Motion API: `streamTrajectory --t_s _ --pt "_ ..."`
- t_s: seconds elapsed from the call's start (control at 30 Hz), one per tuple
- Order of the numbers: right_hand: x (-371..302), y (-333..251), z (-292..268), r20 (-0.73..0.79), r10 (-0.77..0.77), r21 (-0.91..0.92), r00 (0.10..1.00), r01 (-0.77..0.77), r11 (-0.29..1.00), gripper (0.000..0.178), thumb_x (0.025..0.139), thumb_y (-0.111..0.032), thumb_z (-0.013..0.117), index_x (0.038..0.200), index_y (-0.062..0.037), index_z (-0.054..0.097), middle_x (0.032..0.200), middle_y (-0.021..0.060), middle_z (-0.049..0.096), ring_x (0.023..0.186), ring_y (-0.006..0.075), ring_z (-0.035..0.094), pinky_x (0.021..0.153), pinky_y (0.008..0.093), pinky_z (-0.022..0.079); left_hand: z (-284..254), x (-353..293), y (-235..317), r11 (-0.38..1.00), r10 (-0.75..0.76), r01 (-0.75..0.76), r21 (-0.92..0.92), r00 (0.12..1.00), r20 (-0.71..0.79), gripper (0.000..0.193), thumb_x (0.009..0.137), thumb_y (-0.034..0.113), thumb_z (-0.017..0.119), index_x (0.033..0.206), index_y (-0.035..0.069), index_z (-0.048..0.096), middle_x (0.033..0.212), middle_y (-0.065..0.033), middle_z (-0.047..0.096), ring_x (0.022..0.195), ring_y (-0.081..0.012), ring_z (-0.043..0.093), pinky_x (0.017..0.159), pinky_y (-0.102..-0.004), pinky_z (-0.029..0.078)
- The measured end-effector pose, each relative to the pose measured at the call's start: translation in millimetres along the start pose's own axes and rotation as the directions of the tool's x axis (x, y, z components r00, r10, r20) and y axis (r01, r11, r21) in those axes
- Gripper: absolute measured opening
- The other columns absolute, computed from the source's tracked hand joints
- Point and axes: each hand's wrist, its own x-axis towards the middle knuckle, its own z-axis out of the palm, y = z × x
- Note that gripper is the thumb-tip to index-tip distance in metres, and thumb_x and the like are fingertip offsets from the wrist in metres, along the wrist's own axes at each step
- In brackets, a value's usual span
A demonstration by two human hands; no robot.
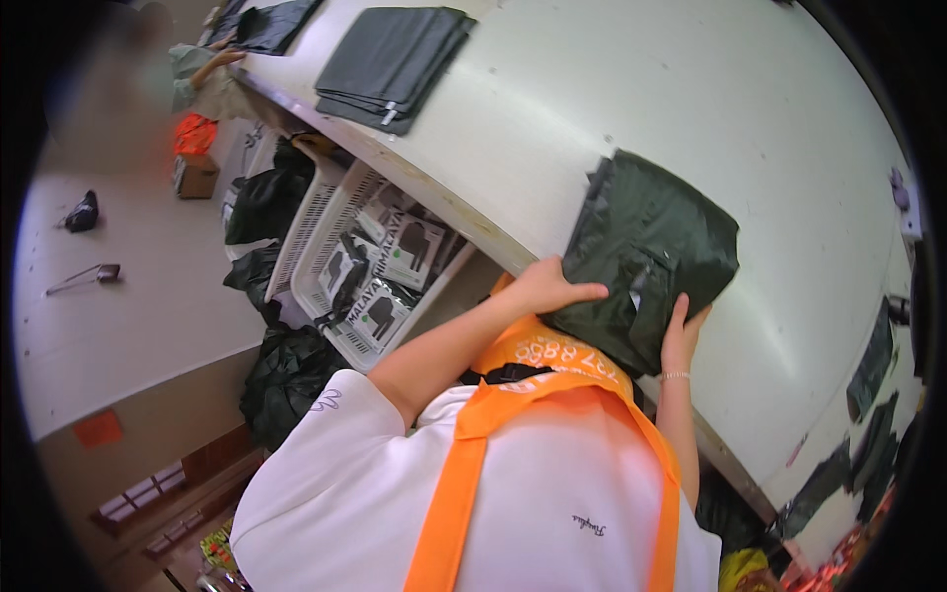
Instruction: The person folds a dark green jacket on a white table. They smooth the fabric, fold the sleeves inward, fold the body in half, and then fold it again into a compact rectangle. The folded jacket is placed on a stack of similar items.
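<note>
A folded dark green bundle [671,222] of thin, shiny fabric lies across the near edge of the white table, in front of my body. My left hand [554,286] grips its near left side, with the thumb on top. On the near right side, my right hand [685,331] has its thumb raised along the fabric and its fingers partly hidden behind it. Creases and a small pale tag show between the two hands. Farther left on the table, a flat stack of folded dark fabric [390,64] sits apart from both hands.
The white table [533,99] spans the view. Below its edge at left, a white plastic basket [314,286] holds printed packages. Dark bags [286,380] lie beside it. At far upper left, another person's hand [225,59] is near dark fabric. Dark scraps [868,444] lie at right.
</note>
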Motion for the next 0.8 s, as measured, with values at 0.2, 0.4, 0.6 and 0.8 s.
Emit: streamTrajectory --t_s 0.2,0.4,0.6,0.8 --pt "-17.3 -28.0 -1.8 0.207 0.016 0.108 0.978 -0.040 0.993 0.094 0.084 -0.037 0.067 0.145 0.0047 0.008 0.150 0.0232 0.018 0.139 0.0307 0.020 0.113 0.0347 0.016 -18.9 -8.5 -27.9 0.973 0.110 -0.064 -0.220 0.973 0.202 0.110 0.067 0.058 0.074 0.133 -0.015 0.024 0.129 -0.0291 0.045 0.121 -0.0312 0.047 0.101 -0.0342 0.038" --pt "-27.5 -49.3 6.8 0.131 -0.217 -0.109 0.967 0.232 0.967 0.105 0.074 -0.011 0.074 0.146 0.0005 -0.002 0.151 0.0229 0.011 0.140 0.0332 0.015 0.113 0.0357 0.015 -8.9 -18.0 -6.5 0.994 0.111 -0.108 0.026 0.984 -0.140 0.094 0.060 0.044 0.083 0.117 -0.012 0.033 0.114 -0.0315 0.050 0.111 -0.0397 0.051 0.095 -0.0383 0.042" --pt "-4.4 -140.7 84.5 0.147 -0.165 -0.372 0.975 0.209 0.905 0.097 0.076 0.000 0.064 0.150 -0.0159 0.001 0.142 0.0279 0.029 0.126 0.0473 0.034 0.103 0.0420 0.032 -44.3 38.5 6.8 0.944 0.234 -0.146 0.295 0.927 -0.291 0.065 0.077 0.028 0.070 0.113 -0.012 0.034 0.104 -0.0314 0.056 0.097 -0.0463 0.056 0.083 -0.0447 0.047" --pt "19.6 -258.1 179.3 0.399 -0.106 -0.796 0.911 0.401 0.453 0.080 0.082 -0.065 0.049 0.146 -0.0221 0.028 0.139 0.0458 0.012 0.111 0.0492 0.051 0.091 0.0424 0.045 -79.2 99.5 12.2 0.768 0.324 -0.118 0.629 0.920 -0.222 0.036 0.089 0.023 0.046 0.116 -0.001 0.045 0.112 -0.0216 0.056 0.100 -0.0385 0.056 0.082 -0.0446 0.048"
